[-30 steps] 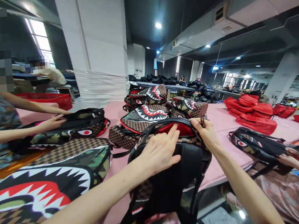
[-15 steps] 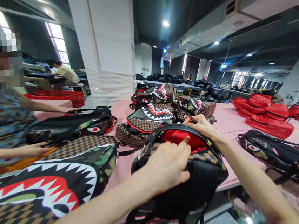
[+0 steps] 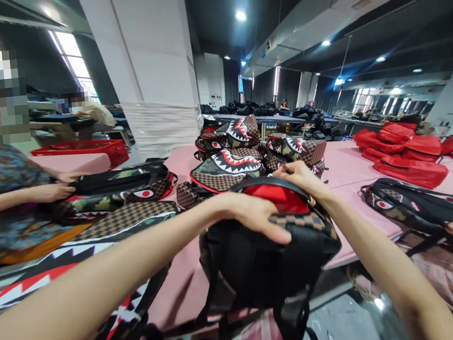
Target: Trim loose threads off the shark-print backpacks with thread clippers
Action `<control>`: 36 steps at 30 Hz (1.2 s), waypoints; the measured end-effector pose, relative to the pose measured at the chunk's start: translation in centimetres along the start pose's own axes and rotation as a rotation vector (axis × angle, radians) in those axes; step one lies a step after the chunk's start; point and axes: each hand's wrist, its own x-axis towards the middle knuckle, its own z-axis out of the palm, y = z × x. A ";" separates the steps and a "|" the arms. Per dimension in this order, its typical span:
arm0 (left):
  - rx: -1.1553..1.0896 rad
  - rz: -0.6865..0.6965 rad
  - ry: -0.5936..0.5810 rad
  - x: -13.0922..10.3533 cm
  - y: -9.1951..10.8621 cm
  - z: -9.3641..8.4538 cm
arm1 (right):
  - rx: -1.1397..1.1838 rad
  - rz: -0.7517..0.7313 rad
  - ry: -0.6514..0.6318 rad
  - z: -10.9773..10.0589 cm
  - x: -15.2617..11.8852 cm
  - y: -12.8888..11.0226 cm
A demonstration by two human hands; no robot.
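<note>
A black backpack [image 3: 259, 263] with checkered trim and a red lining stands at the near table edge, its top opening facing up. My left hand [image 3: 261, 215] is on its near rim, with the thumb outside on the checkered edge and the other fingers inside the opening. At the far side of the opening, my right hand [image 3: 297, 176] pinches the rim near the zipper. A large shark-print bag [image 3: 112, 229] lies on the left, partly behind my left forearm.
More shark-print bags [image 3: 234, 164] are piled on the pink table [image 3: 342, 169]. Red bags [image 3: 410, 168] lie at the right. A person at the left handles a bag [image 3: 132, 192]; another person's hands hold a bag [image 3: 406, 206] at the right. A white pillar [image 3: 151, 54] rises behind.
My left hand has moved from above the opening onto the near rim and now grips it. My right hand stays at the far rim. The left person's hands have come together on their bag.
</note>
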 end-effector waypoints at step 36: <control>-1.037 -0.004 0.476 -4.4 -4.8 9.8 | 0.193 0.293 -0.035 0.6 -13.0 7.8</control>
